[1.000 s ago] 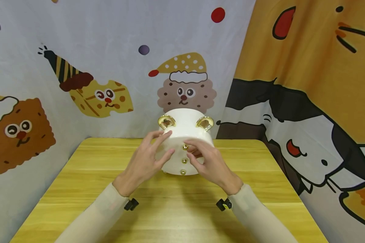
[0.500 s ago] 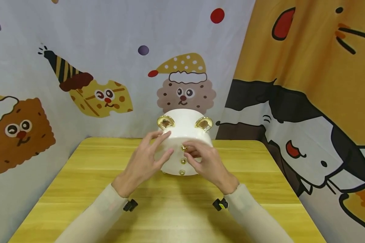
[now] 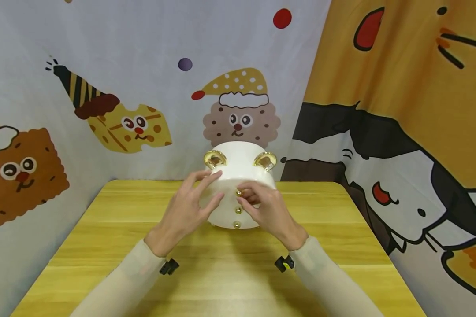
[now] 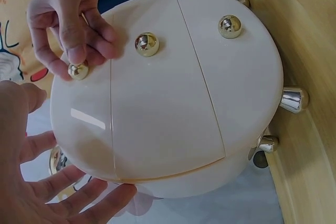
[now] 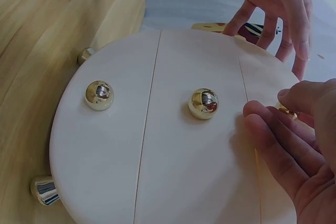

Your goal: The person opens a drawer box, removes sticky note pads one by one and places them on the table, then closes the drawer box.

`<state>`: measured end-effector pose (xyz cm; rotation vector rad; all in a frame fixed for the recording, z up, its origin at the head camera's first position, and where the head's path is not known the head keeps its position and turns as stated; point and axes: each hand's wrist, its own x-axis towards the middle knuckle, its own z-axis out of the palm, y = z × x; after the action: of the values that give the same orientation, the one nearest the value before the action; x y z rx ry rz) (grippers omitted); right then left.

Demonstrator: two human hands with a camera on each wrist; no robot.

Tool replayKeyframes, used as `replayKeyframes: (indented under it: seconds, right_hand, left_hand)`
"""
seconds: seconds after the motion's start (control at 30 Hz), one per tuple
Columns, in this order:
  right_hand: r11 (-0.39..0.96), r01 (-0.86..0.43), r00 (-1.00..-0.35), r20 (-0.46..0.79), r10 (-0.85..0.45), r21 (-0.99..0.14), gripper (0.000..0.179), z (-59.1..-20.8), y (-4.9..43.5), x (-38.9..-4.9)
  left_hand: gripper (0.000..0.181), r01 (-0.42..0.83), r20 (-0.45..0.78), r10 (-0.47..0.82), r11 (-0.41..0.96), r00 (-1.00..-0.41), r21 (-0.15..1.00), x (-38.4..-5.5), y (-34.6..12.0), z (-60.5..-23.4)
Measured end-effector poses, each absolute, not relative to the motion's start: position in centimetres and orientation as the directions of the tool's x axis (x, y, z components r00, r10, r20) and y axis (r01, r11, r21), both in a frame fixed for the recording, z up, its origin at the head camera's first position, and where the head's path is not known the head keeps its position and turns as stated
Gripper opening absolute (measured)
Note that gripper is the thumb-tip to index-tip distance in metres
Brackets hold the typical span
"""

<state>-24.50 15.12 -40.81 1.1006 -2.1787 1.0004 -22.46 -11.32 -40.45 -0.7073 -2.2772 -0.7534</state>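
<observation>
A white rounded drawer box (image 3: pixel 242 163) stands on the table, with two gold ear shapes on top. Three gold knobs run down its front, one on each drawer; the middle knob (image 4: pixel 147 44) and bottom knob (image 4: pixel 230 26) are untouched. With thumb and finger, my right hand (image 3: pixel 271 209) pinches the top knob (image 4: pixel 78 71), which is partly covered in the right wrist view. My left hand (image 3: pixel 186 209) has its fingers spread against the box's upper left side, thumb apart from the front. The drawers look flush with the front.
Short gold feet (image 4: pixel 294 99) hold the box off the wooden table (image 3: pixel 238 277). Behind the table hangs a cloth (image 3: pixel 143 53) printed with cartoon snacks, and an orange cartoon curtain (image 3: pixel 420 79) hangs at the right.
My right hand has shifted slightly left, and its thumb and finger have come in around the top knob. My left hand stays at the box's side.
</observation>
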Motion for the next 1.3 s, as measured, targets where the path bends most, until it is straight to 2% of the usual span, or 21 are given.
replayKeyframes:
  seconds: [0.9,1.3]
  right_hand:
    - [0.425,-0.819,-0.558,0.705,-0.438,-0.385,0.024,-40.63,15.05,-24.56]
    - [0.435,-0.819,-0.556,0.708,-0.435,-0.375,0.024,-40.79,15.16,-24.47]
  left_hand:
    - [0.04,0.64,0.72,0.27,0.706,-0.639,0.303,-22.81,-11.33,-40.04]
    - [0.035,0.655,0.73,0.25,0.675,-0.636,0.339,-23.16,-11.5,-40.05]
